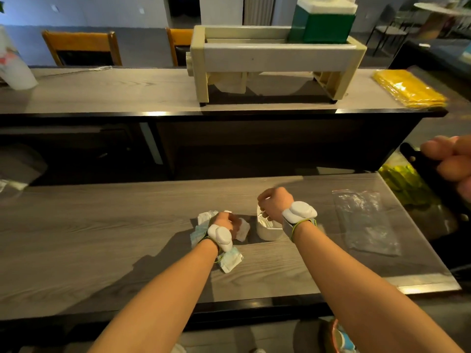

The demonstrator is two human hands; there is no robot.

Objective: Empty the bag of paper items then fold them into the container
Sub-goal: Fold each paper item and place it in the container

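Several white and pale-blue paper items [230,261] lie in a loose pile on the wooden counter. My left hand [225,221] rests on that pile with its fingers curled on a paper piece. Just to the right stands a small white container [267,231]. My right hand [275,203] hovers over its rim with the fingers bunched; a small white paper piece seems pinched in them, though the hand hides most of it. A flat, clear plastic zip bag [364,222] lies empty further to the right.
A raised shelf behind the counter carries a cream metal device [270,59], a green and white box [323,24], a yellow pack [407,89] and a white cup [14,64]. Another person's hand [448,164] grips a dark object at the right edge.
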